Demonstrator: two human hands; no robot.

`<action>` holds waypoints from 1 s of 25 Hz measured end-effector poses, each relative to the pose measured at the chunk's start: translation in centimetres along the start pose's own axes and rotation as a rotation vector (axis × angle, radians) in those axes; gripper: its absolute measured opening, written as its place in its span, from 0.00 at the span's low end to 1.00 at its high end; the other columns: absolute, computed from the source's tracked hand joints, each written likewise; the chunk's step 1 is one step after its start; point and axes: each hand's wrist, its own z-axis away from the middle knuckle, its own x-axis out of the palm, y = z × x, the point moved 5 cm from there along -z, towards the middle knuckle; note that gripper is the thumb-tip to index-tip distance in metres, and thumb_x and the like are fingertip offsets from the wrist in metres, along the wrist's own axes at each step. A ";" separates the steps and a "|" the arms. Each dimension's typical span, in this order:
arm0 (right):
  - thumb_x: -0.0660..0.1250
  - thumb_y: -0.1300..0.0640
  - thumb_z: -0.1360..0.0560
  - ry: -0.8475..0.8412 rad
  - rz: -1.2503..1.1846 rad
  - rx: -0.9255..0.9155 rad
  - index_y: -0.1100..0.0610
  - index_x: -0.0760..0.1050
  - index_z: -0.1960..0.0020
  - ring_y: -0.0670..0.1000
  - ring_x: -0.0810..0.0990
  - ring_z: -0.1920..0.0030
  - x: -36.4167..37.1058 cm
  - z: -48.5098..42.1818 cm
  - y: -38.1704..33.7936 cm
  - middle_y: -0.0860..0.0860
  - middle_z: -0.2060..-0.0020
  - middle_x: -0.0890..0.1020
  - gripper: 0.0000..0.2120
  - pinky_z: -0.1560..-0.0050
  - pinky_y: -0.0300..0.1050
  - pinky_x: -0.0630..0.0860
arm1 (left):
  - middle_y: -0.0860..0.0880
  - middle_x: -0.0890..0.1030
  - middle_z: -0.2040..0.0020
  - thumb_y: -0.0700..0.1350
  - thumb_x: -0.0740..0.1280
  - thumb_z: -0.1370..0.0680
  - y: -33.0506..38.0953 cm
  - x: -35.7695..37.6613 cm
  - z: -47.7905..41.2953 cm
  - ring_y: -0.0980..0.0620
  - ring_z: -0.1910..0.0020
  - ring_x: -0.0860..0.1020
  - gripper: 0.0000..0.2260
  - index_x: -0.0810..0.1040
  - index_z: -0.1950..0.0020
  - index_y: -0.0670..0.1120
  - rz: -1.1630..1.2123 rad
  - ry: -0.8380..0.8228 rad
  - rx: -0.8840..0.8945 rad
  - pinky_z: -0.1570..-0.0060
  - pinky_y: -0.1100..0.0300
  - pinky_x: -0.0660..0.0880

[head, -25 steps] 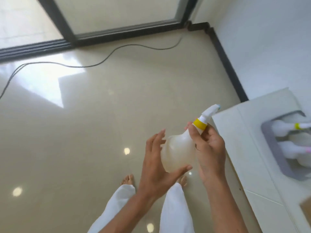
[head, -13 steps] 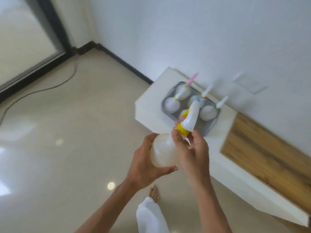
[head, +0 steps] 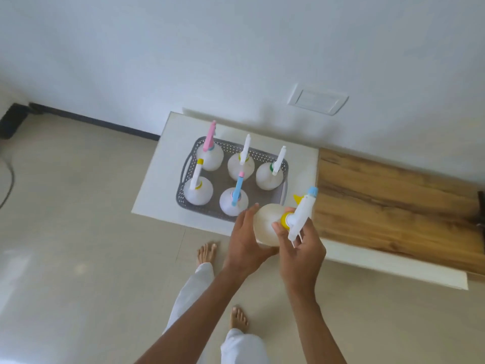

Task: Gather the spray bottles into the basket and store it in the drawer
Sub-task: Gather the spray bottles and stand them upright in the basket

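Holding a translucent, yellow-collared spray bottle (head: 267,227); left hand (head: 245,244) cups it; right hand (head: 301,248) fingers clamped on neck.

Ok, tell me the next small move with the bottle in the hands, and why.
Probably lower the held bottle into the basket's bare front right corner. Both the left hand and right hand grip it just above that gap; five bottles fill the other spots.
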 end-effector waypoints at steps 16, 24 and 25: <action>0.75 0.65 0.25 -0.045 0.208 0.094 0.63 0.82 0.41 0.50 0.84 0.51 6.9 -7.9 12.1 0.54 0.49 0.87 0.14 0.52 0.23 0.75 | 0.42 0.81 0.39 0.51 0.77 0.30 -8.8 7.1 -9.5 0.42 0.42 0.80 0.39 0.64 0.24 0.41 -0.099 0.017 -0.233 0.49 0.55 0.75; 0.77 0.64 0.27 -0.081 0.232 0.082 0.66 0.81 0.40 0.55 0.86 0.47 7.8 -8.4 14.5 0.57 0.46 0.86 0.16 0.44 0.44 0.82 | 0.40 0.80 0.42 0.46 0.73 0.25 -9.8 8.2 -10.9 0.40 0.45 0.80 0.36 0.58 0.22 0.42 -0.152 -0.087 -0.318 0.45 0.50 0.77; 0.77 0.63 0.27 -0.089 0.229 0.077 0.66 0.81 0.40 0.55 0.85 0.47 7.9 -8.4 14.8 0.57 0.46 0.86 0.17 0.43 0.41 0.82 | 0.40 0.81 0.44 0.45 0.72 0.25 -9.8 8.2 -11.1 0.41 0.48 0.80 0.36 0.58 0.22 0.42 -0.154 -0.086 -0.323 0.46 0.49 0.78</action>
